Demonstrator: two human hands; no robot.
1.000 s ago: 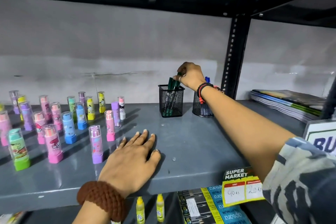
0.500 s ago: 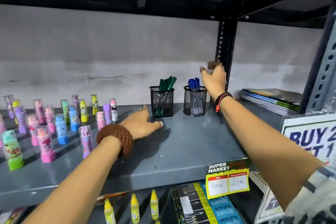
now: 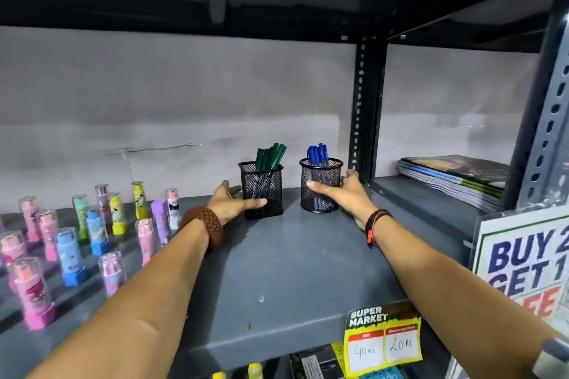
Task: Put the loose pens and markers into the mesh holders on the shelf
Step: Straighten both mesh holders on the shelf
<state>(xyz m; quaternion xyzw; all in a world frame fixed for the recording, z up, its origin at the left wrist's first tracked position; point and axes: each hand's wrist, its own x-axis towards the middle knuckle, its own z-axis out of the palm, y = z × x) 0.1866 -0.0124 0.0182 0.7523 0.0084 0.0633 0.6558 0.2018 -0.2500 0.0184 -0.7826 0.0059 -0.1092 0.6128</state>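
From the head camera, two bare arms reach out over a smooth grey metal shelf (image 3: 292, 280).

The left hand (image 3: 229, 204) wears a chunky brown knitted wristband (image 3: 201, 229). Its fingers are spread wide and wrap the bottom of the square black wire-mesh holder (image 3: 261, 189); the thumb lies across the front of the holder and the other fingers go behind its left side. Inside this holder stand the dark green markers with flat caps (image 3: 271, 155), leaning to the right, their tops sticking out over the rim.

The right hand (image 3: 345, 197) has a thin black and red string band (image 3: 374, 224) on the wrist and a small ring on one finger. Its fingers are wide open too. One finger rests on the front of the round black wire-mesh holder (image 3: 320, 184) and the thumb is at the right side of it. The blue pens with rounded caps (image 3: 317, 154) stand close together in this holder.

The two holders stand near each other, not touching, toward the back of the shelf.

On the left of the shelf stand many little colourful plastic tubes with clear caps (image 3: 69, 255), pink, blue, yellow and purple. On the right lies a flat pile of thin notebooks (image 3: 452, 177). A yellow paper price tag (image 3: 383, 341) sticks to the front edge of the shelf.
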